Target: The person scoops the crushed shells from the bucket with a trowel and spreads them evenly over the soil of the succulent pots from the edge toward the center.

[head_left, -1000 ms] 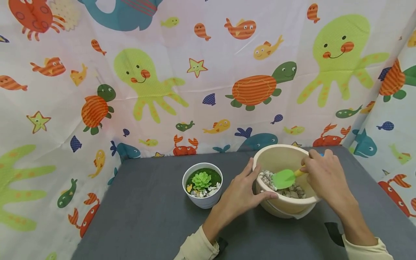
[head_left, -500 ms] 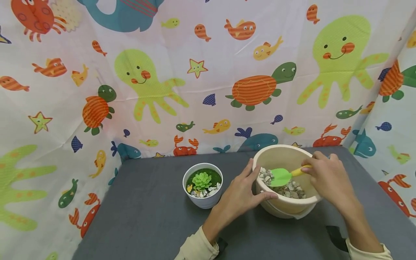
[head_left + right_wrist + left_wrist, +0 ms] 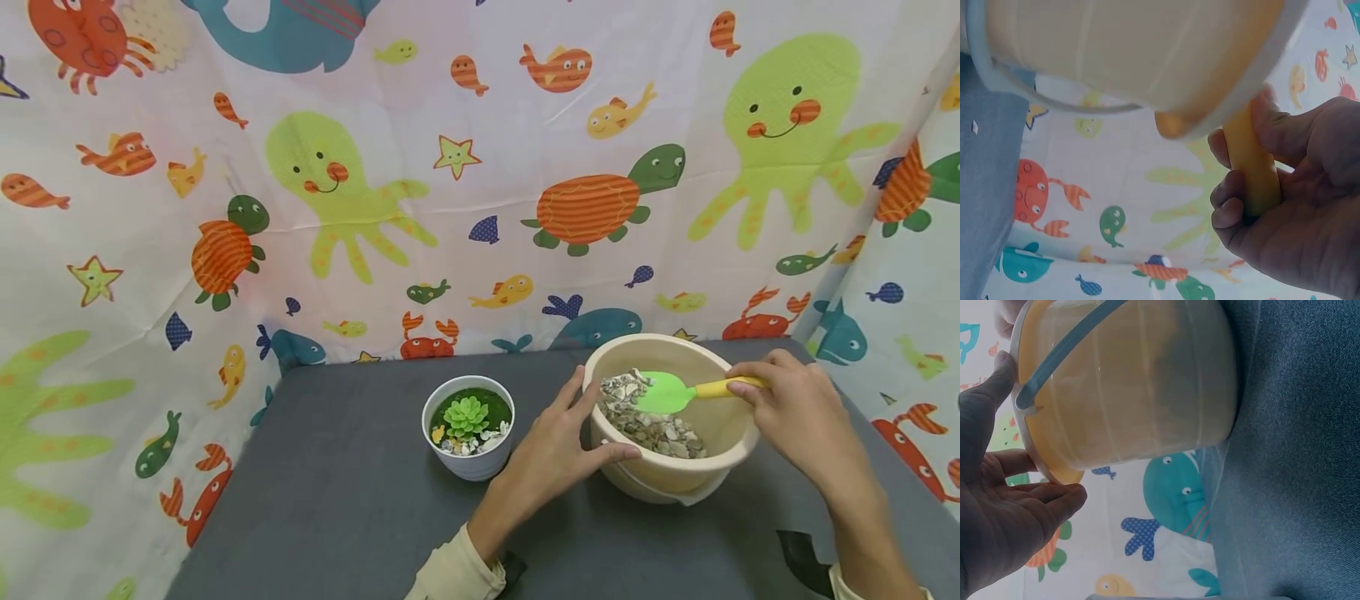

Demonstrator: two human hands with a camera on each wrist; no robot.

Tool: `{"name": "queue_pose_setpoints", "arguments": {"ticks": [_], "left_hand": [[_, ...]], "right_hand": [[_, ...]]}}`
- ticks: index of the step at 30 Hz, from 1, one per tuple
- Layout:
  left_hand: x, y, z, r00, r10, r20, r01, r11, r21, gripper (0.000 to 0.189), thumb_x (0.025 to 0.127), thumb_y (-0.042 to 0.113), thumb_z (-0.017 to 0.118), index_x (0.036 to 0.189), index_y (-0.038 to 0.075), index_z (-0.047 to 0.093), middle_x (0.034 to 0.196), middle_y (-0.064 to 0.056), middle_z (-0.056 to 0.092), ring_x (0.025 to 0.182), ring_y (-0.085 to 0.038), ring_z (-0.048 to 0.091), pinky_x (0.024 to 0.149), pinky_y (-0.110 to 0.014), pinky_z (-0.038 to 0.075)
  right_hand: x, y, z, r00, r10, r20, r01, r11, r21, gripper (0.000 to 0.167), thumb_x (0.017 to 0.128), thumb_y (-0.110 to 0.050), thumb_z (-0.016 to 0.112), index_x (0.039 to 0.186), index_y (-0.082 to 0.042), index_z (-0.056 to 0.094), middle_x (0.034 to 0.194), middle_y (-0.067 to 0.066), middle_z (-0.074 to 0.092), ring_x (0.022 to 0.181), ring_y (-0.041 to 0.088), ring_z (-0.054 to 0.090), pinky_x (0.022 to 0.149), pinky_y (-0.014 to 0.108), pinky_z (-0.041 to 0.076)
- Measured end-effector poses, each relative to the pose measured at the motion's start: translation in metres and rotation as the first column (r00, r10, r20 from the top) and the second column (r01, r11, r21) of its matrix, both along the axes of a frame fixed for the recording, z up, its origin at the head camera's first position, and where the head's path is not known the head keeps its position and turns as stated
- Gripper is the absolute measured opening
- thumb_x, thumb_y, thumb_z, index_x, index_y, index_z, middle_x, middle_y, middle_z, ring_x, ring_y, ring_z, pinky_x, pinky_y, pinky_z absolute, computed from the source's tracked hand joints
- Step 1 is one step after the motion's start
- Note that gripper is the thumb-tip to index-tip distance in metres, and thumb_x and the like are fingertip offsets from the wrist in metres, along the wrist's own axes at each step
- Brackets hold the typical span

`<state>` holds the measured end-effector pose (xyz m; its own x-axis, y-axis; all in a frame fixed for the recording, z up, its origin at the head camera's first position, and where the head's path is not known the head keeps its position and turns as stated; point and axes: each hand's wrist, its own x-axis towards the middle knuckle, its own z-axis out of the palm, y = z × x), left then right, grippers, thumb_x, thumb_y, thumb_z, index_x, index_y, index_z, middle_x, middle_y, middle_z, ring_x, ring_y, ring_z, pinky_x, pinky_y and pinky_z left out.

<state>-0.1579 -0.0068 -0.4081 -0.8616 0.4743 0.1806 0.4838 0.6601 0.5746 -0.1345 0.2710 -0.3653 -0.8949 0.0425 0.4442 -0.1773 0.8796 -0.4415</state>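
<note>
My right hand [image 3: 802, 408], in the head view, grips a toy shovel [image 3: 693, 391] by its yellow handle [image 3: 726, 388]. The shovel's long axis runs nearly level, leftward from my fingers over the mouth of the cream bucket [image 3: 656, 486]; the green blade [image 3: 663, 393] is inside, its tip meeting the edge of the stones [image 3: 671, 436]. I judge this the governing relation: the stones lie left of my right hand, nearly along the handle's line. My left hand [image 3: 551, 442], nearer the stones' left edge, holds the rim. Just left of it a white pot [image 3: 470, 467] stands on the tabletop [image 3: 352, 475].

Left wrist view: my thumb and fingers are spread along the bucket's rim, near the bail [image 3: 1069, 345]; the shovel is not visible.

Right wrist view: my fingers curl round the handle, which passes behind the rim; the blade is hidden.
</note>
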Motion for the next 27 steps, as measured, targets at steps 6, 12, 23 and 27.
{"name": "queue_pose_setpoints", "arguments": {"ticks": [6,12,23,27], "left_hand": [[0.001,-0.001,-0.002,1.000,0.008,0.003,-0.008,1.000,-0.001,0.099,0.088,0.068,0.072,0.166,0.026,0.029,0.177,-0.002,0.017,0.154,-0.030,0.042,0.114,-0.047,0.052],[0.002,-0.001,-0.003,1.000,0.007,0.011,-0.007,1.000,0.000,0.101,0.088,0.069,0.071,0.167,0.028,0.025,0.178,0.001,0.015,0.155,-0.028,0.041,0.115,-0.048,0.050],[0.001,-0.002,-0.005,1.000,0.003,0.011,-0.003,1.000,0.009,0.098,0.089,0.068,0.069,0.167,0.032,0.022,0.178,0.003,0.013,0.154,-0.029,0.043,0.114,-0.049,0.051],[0.000,-0.002,-0.005,1.000,0.003,0.010,-0.003,1.000,0.002,0.097,0.090,0.068,0.069,0.167,0.033,0.023,0.178,0.004,0.013,0.154,-0.029,0.043,0.113,-0.050,0.051]], "right_hand": [[0.004,0.010,0.004,1.000,0.002,-0.028,-0.003,1.000,-0.007,0.016,0.087,0.002,0.079,0.101,0.010,0.076,0.085,0.023,0.063,0.071,0.029,0.050,0.051,0.023,0.035],[0.008,0.012,0.007,0.999,-0.025,-0.041,0.025,1.000,0.000,0.015,0.088,0.002,0.078,0.102,0.009,0.076,0.085,0.023,0.061,0.072,0.029,0.044,0.052,0.025,0.032],[0.010,0.009,0.014,0.997,-0.013,-0.076,0.011,1.000,-0.015,0.018,0.087,0.004,0.079,0.103,0.010,0.076,0.089,0.024,0.062,0.079,0.032,0.043,0.054,0.024,0.033],[0.011,0.007,0.015,0.996,-0.019,-0.088,0.018,1.000,-0.015,0.018,0.087,0.004,0.078,0.104,0.009,0.076,0.089,0.023,0.062,0.080,0.031,0.041,0.060,0.027,0.030]]}}
